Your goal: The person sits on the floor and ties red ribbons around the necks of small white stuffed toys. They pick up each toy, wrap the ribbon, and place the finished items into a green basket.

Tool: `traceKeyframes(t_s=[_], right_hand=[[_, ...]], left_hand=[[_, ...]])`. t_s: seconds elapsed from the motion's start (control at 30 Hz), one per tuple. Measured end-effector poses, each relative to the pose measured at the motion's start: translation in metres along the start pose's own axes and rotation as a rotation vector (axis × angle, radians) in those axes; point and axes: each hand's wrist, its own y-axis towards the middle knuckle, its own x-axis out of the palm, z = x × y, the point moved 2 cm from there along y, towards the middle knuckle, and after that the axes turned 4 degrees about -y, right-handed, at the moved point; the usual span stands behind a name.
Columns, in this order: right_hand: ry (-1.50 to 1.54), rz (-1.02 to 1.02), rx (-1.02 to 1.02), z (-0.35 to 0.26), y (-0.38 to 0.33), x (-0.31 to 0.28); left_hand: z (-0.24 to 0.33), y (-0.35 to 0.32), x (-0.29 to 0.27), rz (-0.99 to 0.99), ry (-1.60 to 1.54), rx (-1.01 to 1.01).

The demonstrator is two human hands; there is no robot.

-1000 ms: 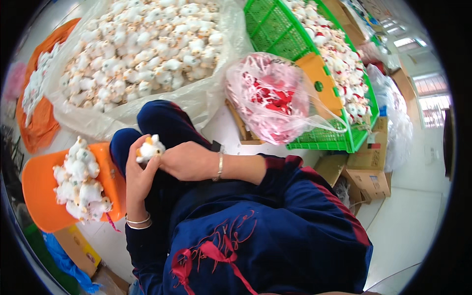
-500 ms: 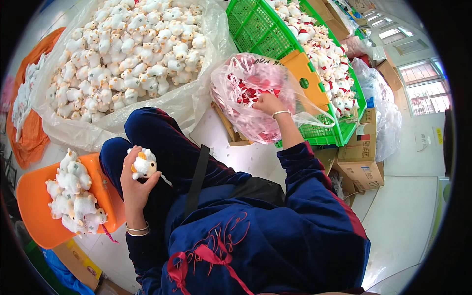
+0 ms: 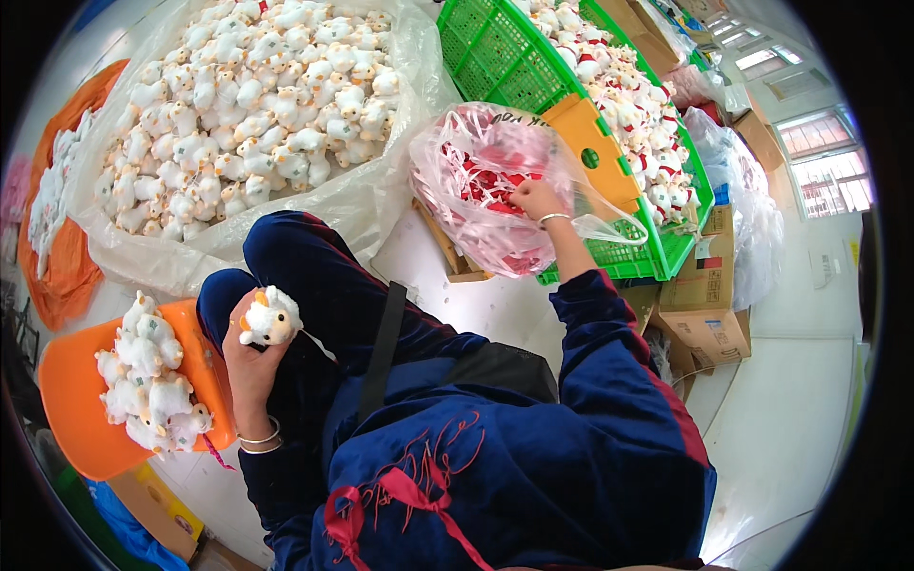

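Note:
My left hand point(image 3: 251, 366) grips a small white plush toy point(image 3: 277, 321) with dark eyes and orange-yellow ears, held over my left knee. At the opening of a clear plastic bag point(image 3: 505, 249), my right hand point(image 3: 539, 199) has its fingers closed together. Red pieces with white strips point(image 3: 487, 193) fill the bag. Whether those fingers pinch one of the pieces cannot be made out. Beside my left leg, several similar white plush toys point(image 3: 152, 381) lie piled on an orange plastic stool point(image 3: 71, 381).
A large clear sack point(image 3: 381, 205) of white plush toys spreads ahead on the left. Past the bag stands a green crate point(image 3: 505, 57) of toys with red on them. Cardboard boxes point(image 3: 700, 328) are stacked at right. An orange sack point(image 3: 57, 285) lies far left.
My right hand has shifted a little to the right and up at the bag. My left hand has moved slightly left, and the plush toy in it has turned.

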Motion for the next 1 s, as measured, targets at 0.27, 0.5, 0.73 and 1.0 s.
traceKeyframes(t_s=[0.27,0.5,0.73,1.0], right_hand=[[-0.102,-0.091,-0.129,-0.009,-0.005,0.003],[0.244,0.043,-0.108,-0.033,0.001,-0.068],[0.516,-0.057,-0.180,-0.115,-0.042,-0.125],[0.902,-0.584,-0.382,-0.242,-0.086,-0.121]], left_hand=[[-0.001,0.005,0.000,0.002,-0.003,-0.018],[0.006,-0.002,-0.005,0.044,-0.018,-0.054],[0.024,-0.003,0.002,0.030,-0.107,-0.085],[0.093,0.002,0.030,-0.222,0.104,0.425]])
